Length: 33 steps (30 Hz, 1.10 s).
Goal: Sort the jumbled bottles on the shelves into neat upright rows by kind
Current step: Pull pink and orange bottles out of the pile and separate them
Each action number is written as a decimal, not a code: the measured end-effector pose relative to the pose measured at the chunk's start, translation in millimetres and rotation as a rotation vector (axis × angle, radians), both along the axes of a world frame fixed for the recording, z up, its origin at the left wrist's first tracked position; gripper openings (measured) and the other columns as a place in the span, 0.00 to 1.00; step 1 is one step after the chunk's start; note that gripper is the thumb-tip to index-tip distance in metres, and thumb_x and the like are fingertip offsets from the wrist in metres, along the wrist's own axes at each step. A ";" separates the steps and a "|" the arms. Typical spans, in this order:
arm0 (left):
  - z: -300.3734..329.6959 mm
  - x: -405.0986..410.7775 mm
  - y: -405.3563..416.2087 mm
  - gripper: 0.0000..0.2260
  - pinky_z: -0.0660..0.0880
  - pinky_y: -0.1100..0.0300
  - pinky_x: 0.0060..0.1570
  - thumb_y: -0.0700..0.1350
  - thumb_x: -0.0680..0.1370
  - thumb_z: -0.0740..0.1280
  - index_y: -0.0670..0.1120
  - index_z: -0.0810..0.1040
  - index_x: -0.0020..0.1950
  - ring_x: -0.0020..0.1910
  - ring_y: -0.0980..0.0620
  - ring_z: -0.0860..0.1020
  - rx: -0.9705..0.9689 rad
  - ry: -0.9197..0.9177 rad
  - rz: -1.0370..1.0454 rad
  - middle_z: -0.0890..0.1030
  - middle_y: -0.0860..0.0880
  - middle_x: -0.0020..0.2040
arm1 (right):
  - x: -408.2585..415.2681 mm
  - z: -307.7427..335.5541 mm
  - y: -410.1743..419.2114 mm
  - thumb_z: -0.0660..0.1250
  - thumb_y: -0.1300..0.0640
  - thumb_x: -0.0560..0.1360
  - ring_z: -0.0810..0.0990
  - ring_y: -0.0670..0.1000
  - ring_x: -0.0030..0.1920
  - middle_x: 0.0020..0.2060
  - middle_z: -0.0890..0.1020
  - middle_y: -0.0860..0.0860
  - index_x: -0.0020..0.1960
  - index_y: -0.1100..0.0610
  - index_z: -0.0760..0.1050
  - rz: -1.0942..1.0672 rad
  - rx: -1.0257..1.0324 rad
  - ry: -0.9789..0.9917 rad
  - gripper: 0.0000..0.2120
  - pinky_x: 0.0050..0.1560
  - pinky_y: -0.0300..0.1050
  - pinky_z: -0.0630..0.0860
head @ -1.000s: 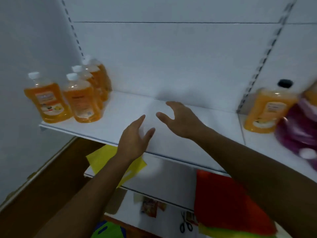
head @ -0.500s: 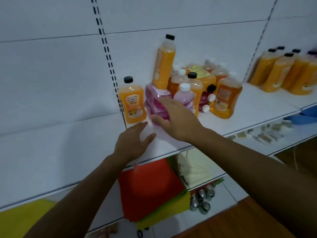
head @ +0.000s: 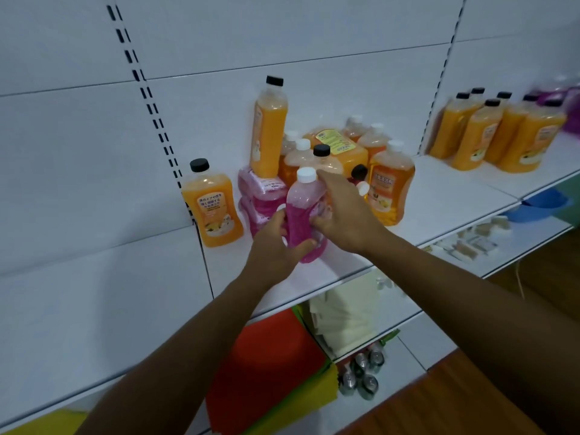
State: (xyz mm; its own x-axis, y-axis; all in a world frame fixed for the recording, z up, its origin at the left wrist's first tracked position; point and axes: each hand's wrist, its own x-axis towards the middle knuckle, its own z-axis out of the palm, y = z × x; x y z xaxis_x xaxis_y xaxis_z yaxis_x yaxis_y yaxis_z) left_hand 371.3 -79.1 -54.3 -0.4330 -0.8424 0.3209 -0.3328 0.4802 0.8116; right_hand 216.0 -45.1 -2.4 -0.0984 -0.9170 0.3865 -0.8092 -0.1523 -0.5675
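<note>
Standing on a white shelf (head: pixel 439 196), pink bottle (head: pixel 303 211) clasped in both hands' grip: left (head: pixel 276 246), right (head: pixel 342 215).

The lower body of the pink white-capped plastic bottle (head: pixel 303 211) is covered by the left hand (head: pixel 276 246) and right hand (head: pixel 342 215). Purple objects (head: pixel 565 105) at the right edge are blurred and cut off. Small pale packets (head: pixel 474 240) on the lower shelf cannot be identified.
</note>
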 end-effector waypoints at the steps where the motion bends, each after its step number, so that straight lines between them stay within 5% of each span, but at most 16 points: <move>1: -1.2 -1.6 -1.9 0.23 0.72 0.74 0.44 0.47 0.70 0.77 0.48 0.74 0.62 0.47 0.63 0.78 0.016 0.013 -0.001 0.81 0.56 0.51 | -1.0 0.2 -1.5 0.75 0.54 0.70 0.64 0.55 0.69 0.69 0.67 0.54 0.75 0.55 0.60 -0.010 0.006 0.025 0.39 0.69 0.51 0.66; 5: -1.9 -5.2 -1.5 0.22 0.74 0.70 0.42 0.44 0.70 0.77 0.46 0.76 0.61 0.44 0.64 0.79 0.048 0.075 0.017 0.82 0.54 0.50 | -8.3 7.2 6.1 0.78 0.47 0.66 0.63 0.53 0.64 0.63 0.66 0.54 0.72 0.53 0.63 -0.012 0.026 0.104 0.41 0.63 0.45 0.66; 10: -3.3 -21.4 9.8 0.21 0.80 0.56 0.50 0.45 0.72 0.74 0.45 0.75 0.63 0.52 0.55 0.82 0.074 0.125 -0.116 0.83 0.51 0.54 | -33.9 13.2 31.5 0.79 0.48 0.65 0.74 0.47 0.51 0.54 0.73 0.48 0.63 0.55 0.63 0.065 0.072 -0.059 0.35 0.40 0.30 0.71; 15: 7.5 -77.2 31.7 0.22 0.80 0.50 0.54 0.48 0.73 0.72 0.48 0.73 0.66 0.55 0.51 0.80 0.095 0.168 -0.249 0.81 0.51 0.57 | -86.7 24.4 70.0 0.79 0.47 0.64 0.78 0.45 0.49 0.53 0.78 0.46 0.63 0.50 0.70 0.034 0.007 -0.138 0.32 0.47 0.36 0.76; 19: 11.8 -140.4 52.2 0.26 0.78 0.55 0.56 0.49 0.73 0.73 0.49 0.70 0.69 0.58 0.52 0.79 0.134 0.169 -0.356 0.80 0.51 0.60 | -140.0 28.1 103.6 0.78 0.44 0.64 0.77 0.46 0.46 0.48 0.78 0.46 0.54 0.48 0.71 -0.074 -0.024 -0.104 0.25 0.46 0.39 0.76; 25: 5.9 -246.4 77.6 0.34 0.78 0.51 0.58 0.47 0.72 0.74 0.55 0.63 0.74 0.63 0.51 0.76 0.257 0.154 -0.575 0.76 0.53 0.64 | -225.9 14.2 147.8 0.75 0.45 0.67 0.76 0.51 0.55 0.56 0.76 0.50 0.66 0.48 0.69 -0.236 -0.031 -0.198 0.30 0.55 0.54 0.79; 30: -8.1 -321.9 73.5 0.37 0.78 0.49 0.58 0.47 0.73 0.75 0.60 0.58 0.75 0.64 0.52 0.75 0.235 0.110 -0.697 0.74 0.55 0.66 | -288.3 3.7 158.1 0.74 0.44 0.68 0.78 0.50 0.54 0.54 0.78 0.49 0.64 0.47 0.70 -0.365 -0.028 -0.182 0.28 0.54 0.55 0.79; 33: -10.6 -374.9 63.7 0.36 0.78 0.58 0.57 0.45 0.74 0.73 0.57 0.57 0.76 0.63 0.53 0.75 0.232 0.110 -0.770 0.74 0.54 0.66 | -333.2 0.9 155.1 0.74 0.47 0.70 0.78 0.49 0.52 0.53 0.78 0.49 0.63 0.48 0.71 -0.435 -0.043 -0.202 0.25 0.53 0.51 0.80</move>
State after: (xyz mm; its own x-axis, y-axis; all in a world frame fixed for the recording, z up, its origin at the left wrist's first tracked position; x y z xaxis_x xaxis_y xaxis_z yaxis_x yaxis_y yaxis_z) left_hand -3.6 -15.4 -64.8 -0.8944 -0.3714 0.2491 0.1100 0.3572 0.9275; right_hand -117.2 110.0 -1.5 -0.5460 -0.7578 0.3571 -0.6775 0.1486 -0.7204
